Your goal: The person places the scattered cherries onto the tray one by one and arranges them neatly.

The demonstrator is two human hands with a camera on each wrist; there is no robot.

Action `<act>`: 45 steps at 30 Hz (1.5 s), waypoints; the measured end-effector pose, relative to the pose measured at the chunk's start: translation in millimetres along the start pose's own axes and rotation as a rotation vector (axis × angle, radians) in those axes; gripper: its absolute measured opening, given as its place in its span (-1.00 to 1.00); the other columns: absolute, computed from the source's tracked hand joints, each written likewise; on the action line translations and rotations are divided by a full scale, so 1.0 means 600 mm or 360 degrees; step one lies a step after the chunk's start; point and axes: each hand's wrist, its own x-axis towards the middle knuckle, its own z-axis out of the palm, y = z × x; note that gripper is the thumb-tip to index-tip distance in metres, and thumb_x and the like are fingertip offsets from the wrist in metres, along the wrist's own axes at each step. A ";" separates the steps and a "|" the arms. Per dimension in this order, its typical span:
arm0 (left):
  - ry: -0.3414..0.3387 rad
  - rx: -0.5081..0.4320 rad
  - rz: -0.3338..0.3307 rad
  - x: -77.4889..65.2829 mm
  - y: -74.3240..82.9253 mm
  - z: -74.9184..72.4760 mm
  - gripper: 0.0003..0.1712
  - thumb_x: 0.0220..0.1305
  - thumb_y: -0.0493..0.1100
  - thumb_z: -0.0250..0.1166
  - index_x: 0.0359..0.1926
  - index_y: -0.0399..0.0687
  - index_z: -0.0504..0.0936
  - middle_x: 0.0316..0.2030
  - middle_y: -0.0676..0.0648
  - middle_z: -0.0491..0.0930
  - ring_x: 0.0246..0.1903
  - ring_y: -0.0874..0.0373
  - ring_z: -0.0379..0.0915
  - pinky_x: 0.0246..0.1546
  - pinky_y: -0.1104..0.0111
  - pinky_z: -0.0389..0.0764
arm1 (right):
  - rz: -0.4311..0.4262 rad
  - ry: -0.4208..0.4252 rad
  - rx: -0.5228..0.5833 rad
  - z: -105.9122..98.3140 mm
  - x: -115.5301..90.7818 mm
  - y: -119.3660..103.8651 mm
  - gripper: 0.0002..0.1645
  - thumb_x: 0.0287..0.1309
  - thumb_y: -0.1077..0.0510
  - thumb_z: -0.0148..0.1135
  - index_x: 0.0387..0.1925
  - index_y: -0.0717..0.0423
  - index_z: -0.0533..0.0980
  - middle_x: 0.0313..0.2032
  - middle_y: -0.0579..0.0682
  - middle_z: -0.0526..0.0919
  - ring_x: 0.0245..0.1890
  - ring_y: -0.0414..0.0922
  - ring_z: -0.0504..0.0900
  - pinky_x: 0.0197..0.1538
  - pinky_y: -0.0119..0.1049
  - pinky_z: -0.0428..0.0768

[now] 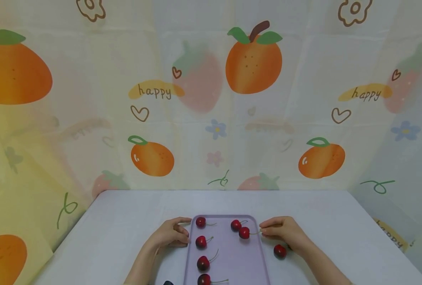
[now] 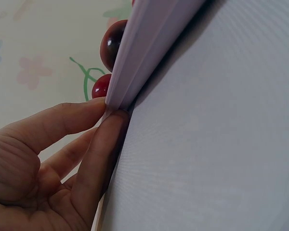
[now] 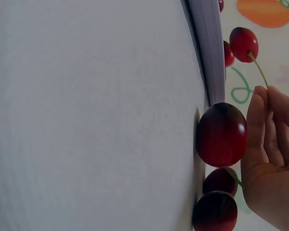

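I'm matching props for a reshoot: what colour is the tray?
The tray is pale purple; the head view shows it best.

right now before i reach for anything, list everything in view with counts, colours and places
Tray: one, pale purple, on the table
Table: one, white, under the tray
Left-column cherries: four, dark red, along the tray's left side
Far-right cherry: one, red, on the tray
Held cherry: one, red, beside it, stem pinched
Loose cherries: at least three, dark red, right of the tray
Unclear object: one, black, bottom edge, mostly cut off
Fruit-print backdrop: at least one sheet, mostly cream, behind the table
Hands: two, bare; left hand touching tray's left edge, right hand pinching the stem
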 end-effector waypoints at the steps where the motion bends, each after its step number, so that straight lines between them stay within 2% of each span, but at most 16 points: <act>1: 0.0003 0.0005 -0.0003 0.000 -0.001 0.000 -0.18 0.00 -0.38 0.45 0.33 -0.31 0.38 -0.38 -0.07 0.58 -0.45 0.20 0.59 -0.30 0.28 0.78 | 0.0006 0.0002 -0.0002 0.003 0.001 -0.001 -0.49 0.14 0.13 0.39 0.00 0.46 0.58 -0.20 -0.04 0.77 -0.28 -0.27 0.76 -0.08 -0.36 0.75; 14: -0.0007 0.0007 0.0006 0.000 -0.002 -0.003 -0.18 0.01 -0.36 0.45 0.34 -0.31 0.37 -0.39 -0.06 0.57 -0.45 0.20 0.59 -0.29 0.28 0.78 | 0.0003 -0.0008 -0.0073 0.033 0.007 -0.010 -0.57 0.06 0.15 0.44 -0.09 0.39 0.64 -0.20 0.04 0.79 -0.28 -0.24 0.72 -0.13 -0.34 0.76; 22: 0.0009 0.0024 -0.0007 0.001 -0.002 -0.001 -0.18 0.00 -0.36 0.45 0.34 -0.30 0.38 -0.38 -0.07 0.58 -0.44 0.19 0.58 -0.29 0.27 0.78 | 0.0041 0.0041 -0.0131 0.048 0.008 -0.013 -0.62 0.02 0.18 0.46 -0.14 0.35 0.67 -0.23 0.05 0.80 -0.30 -0.24 0.73 -0.14 -0.33 0.76; 35: -0.0006 0.0015 0.0004 0.001 -0.002 -0.001 -0.18 0.00 -0.37 0.45 0.34 -0.32 0.37 -0.38 -0.07 0.59 -0.44 0.20 0.60 -0.28 0.27 0.79 | 0.0005 0.0005 -0.0199 0.049 0.012 -0.002 -0.63 0.02 0.15 0.47 -0.16 0.32 0.68 -0.25 0.03 0.80 -0.30 -0.25 0.71 -0.15 -0.36 0.75; 45: 0.0014 0.0033 -0.0006 0.000 0.001 0.001 -0.19 0.00 -0.36 0.45 0.33 -0.31 0.39 -0.39 -0.07 0.59 -0.46 0.20 0.59 -0.30 0.28 0.78 | 0.0003 0.0029 -0.0254 0.049 0.012 -0.001 -0.63 0.02 0.13 0.48 -0.16 0.29 0.69 -0.26 0.03 0.80 -0.31 -0.24 0.70 -0.16 -0.36 0.74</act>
